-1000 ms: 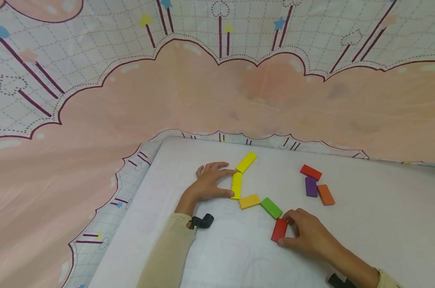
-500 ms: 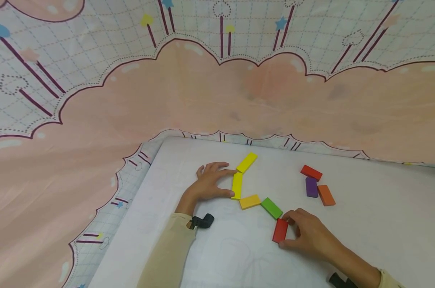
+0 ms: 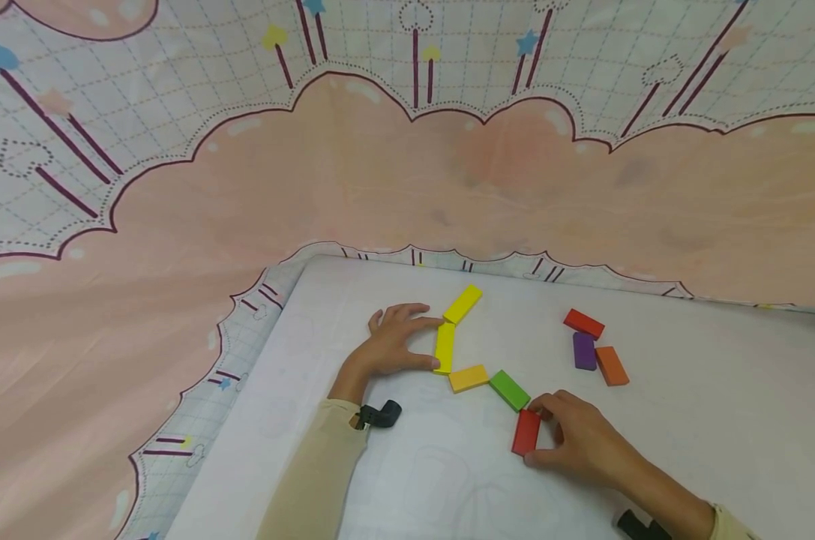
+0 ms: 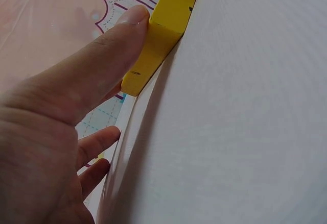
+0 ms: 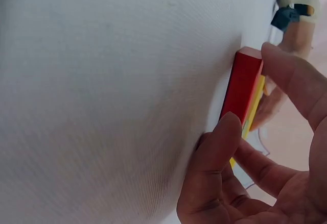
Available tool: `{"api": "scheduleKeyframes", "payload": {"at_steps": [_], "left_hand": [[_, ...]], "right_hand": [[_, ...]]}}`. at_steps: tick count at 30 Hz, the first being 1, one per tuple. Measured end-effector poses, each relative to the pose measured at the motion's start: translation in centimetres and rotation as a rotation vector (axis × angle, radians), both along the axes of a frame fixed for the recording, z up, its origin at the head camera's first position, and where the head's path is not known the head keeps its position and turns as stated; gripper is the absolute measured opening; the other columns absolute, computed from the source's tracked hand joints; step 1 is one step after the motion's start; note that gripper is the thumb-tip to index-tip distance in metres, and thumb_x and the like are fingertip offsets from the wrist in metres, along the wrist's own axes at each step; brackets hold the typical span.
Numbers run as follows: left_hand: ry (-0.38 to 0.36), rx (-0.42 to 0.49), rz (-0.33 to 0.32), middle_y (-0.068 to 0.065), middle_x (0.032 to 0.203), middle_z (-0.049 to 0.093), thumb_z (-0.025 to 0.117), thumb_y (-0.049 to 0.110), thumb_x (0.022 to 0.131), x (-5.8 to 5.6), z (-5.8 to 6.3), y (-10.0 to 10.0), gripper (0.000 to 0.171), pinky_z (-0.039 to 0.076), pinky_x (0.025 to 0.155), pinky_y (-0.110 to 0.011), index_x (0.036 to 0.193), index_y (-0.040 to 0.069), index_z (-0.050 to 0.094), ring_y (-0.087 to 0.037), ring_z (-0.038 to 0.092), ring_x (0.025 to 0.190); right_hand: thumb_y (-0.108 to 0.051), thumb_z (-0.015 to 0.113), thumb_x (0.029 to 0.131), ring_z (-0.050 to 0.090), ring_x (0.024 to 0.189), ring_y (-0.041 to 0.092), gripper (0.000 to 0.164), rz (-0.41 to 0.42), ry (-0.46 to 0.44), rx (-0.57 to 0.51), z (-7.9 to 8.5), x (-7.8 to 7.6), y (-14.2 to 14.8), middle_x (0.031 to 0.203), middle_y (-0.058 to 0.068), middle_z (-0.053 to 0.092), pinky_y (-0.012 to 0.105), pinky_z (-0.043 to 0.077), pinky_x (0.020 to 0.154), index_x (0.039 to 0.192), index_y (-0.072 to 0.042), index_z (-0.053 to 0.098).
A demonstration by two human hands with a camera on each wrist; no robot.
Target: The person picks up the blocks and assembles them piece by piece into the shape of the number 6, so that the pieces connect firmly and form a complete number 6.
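Five-sided contact is not seen; a bent row of small wooden blocks lies on the white table. With thumb and index finger, my left hand [image 3: 395,341] pinches a yellow block [image 3: 444,348] by its two ends. Touching that block's far end is a second yellow block [image 3: 462,304]. An amber block [image 3: 469,378] and a green block [image 3: 509,390] carry the row rightward. At its near end my right hand [image 3: 579,439] pinches a red block [image 3: 525,433] between thumb and fingers. In the right wrist view, the red block [image 5: 240,86] lies flat on the table.
Toward the back right, a second red block [image 3: 584,323], a purple block [image 3: 584,351] and an orange block [image 3: 612,366] lie close together. The white table [image 3: 717,420] ends at the back against a peach and white patterned cloth [image 3: 414,180].
The near end of the red block in my right hand has swung slightly to the right. My left hand and the other blocks stay where they were.
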State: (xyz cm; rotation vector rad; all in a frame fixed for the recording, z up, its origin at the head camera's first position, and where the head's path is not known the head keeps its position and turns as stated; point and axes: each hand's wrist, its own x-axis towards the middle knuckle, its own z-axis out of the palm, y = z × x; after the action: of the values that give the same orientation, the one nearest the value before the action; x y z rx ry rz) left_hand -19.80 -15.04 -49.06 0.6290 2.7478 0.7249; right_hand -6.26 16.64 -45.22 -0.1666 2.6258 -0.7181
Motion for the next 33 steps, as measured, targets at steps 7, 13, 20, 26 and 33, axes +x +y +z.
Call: {"api": "scheduleKeyframes", "payload": {"at_steps": [7, 13, 20, 26, 33], "left_hand": [[0.001, 0.003, 0.001, 0.004, 0.163, 0.036, 0.082, 0.058, 0.079, 0.0, 0.0, 0.1, 0.076, 0.000, 0.120, -0.068, 0.147, 0.042, 0.053, -0.030, 0.023, 0.152], [0.011, 0.015, -0.006, 0.004, 0.162, 0.037, 0.082, 0.058, 0.079, 0.1, 0.0, 0.2, 0.075, 0.000, 0.119, -0.069, 0.147, 0.041, 0.054, -0.031, 0.024, 0.152], [0.013, 0.009, 0.004, 0.003, 0.162, 0.037, 0.083, 0.057, 0.079, 0.0, 0.0, 0.1, 0.075, 0.001, 0.120, -0.069, 0.146, 0.040, 0.054, -0.031, 0.024, 0.151], [0.006, 0.013, 0.007, 0.003, 0.162, 0.037, 0.083, 0.056, 0.079, 0.1, 0.1, 0.2, 0.075, 0.001, 0.120, -0.069, 0.146, 0.040, 0.054, -0.031, 0.024, 0.152], [0.009, 0.007, 0.010, 0.004, 0.162, 0.037, 0.083, 0.056, 0.079, 0.1, 0.1, 0.2, 0.075, 0.001, 0.120, -0.069, 0.147, 0.041, 0.054, -0.031, 0.024, 0.152]], "right_hand": [[-0.041, 0.094, 0.067, 0.055, 0.079, 0.012, 0.064, 0.022, -0.030, -0.066, 0.2, -0.3, 1.0, 0.099, -0.004, 0.062, 0.021, 0.052, 0.063, 0.120, -0.019, 0.066], [-0.043, 0.090, 0.074, 0.059, 0.086, 0.011, 0.060, 0.053, 0.028, -0.100, 0.9, -1.0, 2.6, 0.101, -0.005, 0.064, 0.021, 0.054, 0.068, 0.123, -0.019, 0.065], [-0.039, 0.083, 0.084, 0.061, 0.095, 0.016, 0.049, 0.045, 0.193, -0.071, 1.6, -2.7, 5.3, 0.105, 0.001, 0.067, 0.021, 0.055, 0.071, 0.124, -0.013, 0.067], [-0.032, 0.079, 0.090, 0.062, 0.110, 0.040, 0.047, 0.062, 0.332, 0.012, 1.9, -4.7, 9.1, 0.121, 0.019, 0.066, 0.055, 0.060, 0.085, 0.127, -0.007, 0.066], [-0.041, 0.078, 0.089, 0.052, 0.121, 0.050, 0.057, 0.075, 0.286, 0.080, 1.0, -6.7, 12.7, 0.132, 0.026, 0.058, 0.072, 0.048, 0.093, 0.135, -0.009, 0.064]]}}
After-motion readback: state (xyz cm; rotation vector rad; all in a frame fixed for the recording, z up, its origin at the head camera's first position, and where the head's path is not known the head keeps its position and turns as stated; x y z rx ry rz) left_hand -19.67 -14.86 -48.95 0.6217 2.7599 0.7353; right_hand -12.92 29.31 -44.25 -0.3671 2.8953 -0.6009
